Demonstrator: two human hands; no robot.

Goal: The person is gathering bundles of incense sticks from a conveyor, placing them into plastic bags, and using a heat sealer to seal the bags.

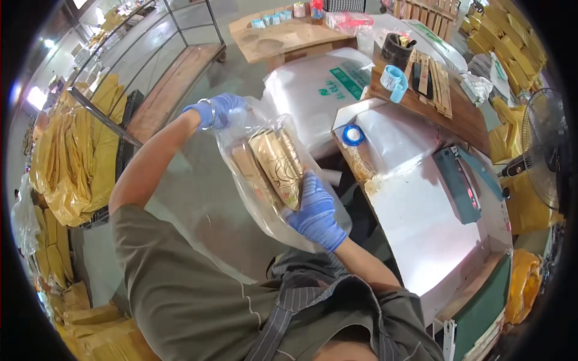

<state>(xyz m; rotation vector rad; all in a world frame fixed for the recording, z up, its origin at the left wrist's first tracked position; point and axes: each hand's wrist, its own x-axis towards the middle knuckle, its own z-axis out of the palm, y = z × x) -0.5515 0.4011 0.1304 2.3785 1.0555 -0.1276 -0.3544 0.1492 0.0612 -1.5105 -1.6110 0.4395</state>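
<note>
Both my hands wear blue knitted gloves. My left hand (224, 111) is closed on the upper edge of a large clear plastic bag (259, 225), and a bracelet shows at that wrist. Several shiny gold packets (274, 159) with dark line patterns lie together within the bag's outline. My right hand (316, 213) grips them at their lower right end, its fingers partly hidden. I cannot tell whether this hand is inside the bag or outside it. Bag and packets are held up in front of my body, above the grey floor.
At right stands a white-topped workbench (421, 249) with a blue tape roll (353, 135) and a grey sealer-like device (457, 186). Beyond lies a stack of clear plastic bags (301, 90). A fan (542, 150) stands far right, a cart (174, 87) and yellow sacks (78, 156) at left.
</note>
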